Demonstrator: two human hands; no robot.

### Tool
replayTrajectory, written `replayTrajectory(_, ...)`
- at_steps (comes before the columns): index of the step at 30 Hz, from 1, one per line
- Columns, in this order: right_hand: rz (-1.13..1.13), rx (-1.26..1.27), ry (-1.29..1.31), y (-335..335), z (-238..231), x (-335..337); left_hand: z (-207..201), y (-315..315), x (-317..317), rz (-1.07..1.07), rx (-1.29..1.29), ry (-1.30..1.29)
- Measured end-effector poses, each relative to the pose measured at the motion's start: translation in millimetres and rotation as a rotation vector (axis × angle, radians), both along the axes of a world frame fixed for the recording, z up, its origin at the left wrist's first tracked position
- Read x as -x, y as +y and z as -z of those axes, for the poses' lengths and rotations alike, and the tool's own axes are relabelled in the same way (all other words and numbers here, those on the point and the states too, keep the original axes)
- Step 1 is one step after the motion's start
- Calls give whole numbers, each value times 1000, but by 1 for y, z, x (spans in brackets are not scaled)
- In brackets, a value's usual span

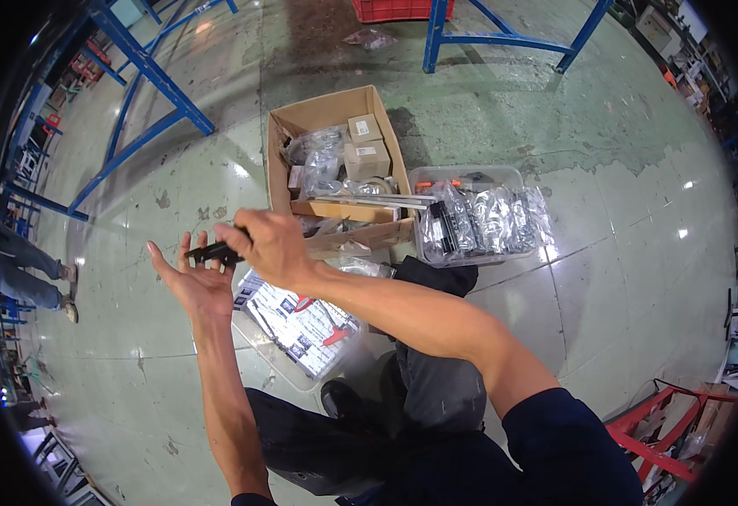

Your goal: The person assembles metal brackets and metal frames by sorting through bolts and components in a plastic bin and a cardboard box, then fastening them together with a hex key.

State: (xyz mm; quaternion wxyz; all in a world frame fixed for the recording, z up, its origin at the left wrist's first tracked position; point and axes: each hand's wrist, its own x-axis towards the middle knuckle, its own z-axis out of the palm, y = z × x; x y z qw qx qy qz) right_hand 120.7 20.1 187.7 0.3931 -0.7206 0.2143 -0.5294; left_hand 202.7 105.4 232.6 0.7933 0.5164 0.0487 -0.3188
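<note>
My right hand [274, 244] is closed around a small, dark, elongated part [209, 252], whose exact kind I cannot make out. Palm up and fingers spread, my left hand [203, 288] is just beneath the free end of that part. The part crosses in front of the left fingers; whether it touches them is unclear. Below the hands, on the floor, is a shallow clear plastic bin [295, 379] with a printed sheet [289, 327] and red-handled items [335, 336] in it.
Ahead stands an open cardboard box [339, 102] of bagged parts and small cartons [367, 158], with metal strips [377, 200] across it. To its right is a clear tub [512, 177] of bagged parts. Blue metal frames [145, 67] stand behind. Another person's legs [27, 274] are at left.
</note>
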Motion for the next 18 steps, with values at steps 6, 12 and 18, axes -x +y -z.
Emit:
replayTrajectory(6,-29,720,-98,36,-9,-18,102,36,-88,235,-48,5)
replayTrajectory(12,-248,924,-41,13,9,-21,93,27,-70,102,-54,-142)
replayTrajectory(18,-4,553,-17,26,2,-21,71,17,-55,-71,-66,-331)
